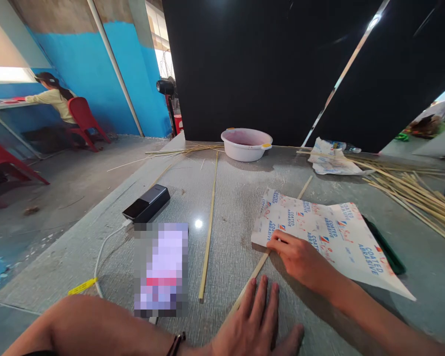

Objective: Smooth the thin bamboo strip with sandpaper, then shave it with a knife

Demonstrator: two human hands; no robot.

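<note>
A thin bamboo strip (257, 265) slants away from me across the grey tabletop. My left hand (257, 314) lies flat at its near end, fingers stretched out and pressing down beside and on the strip. Farther along, my right hand (291, 252) pinches the near-left edge of a sandpaper sheet (328, 232), whose printed white backing reads "coated abrasive". The sheet lies over the strip and hides its middle; the far end shows beyond. Another bamboo strip (210, 232) rests untouched to the left.
A phone with a blurred screen (163, 269) and a black device with a white cable (146, 202) lie left. Behind stand a white basin (246, 146) and crumpled sandpaper (332, 158). More bamboo strips (422, 193) are piled right. A person (57, 96) sits far left.
</note>
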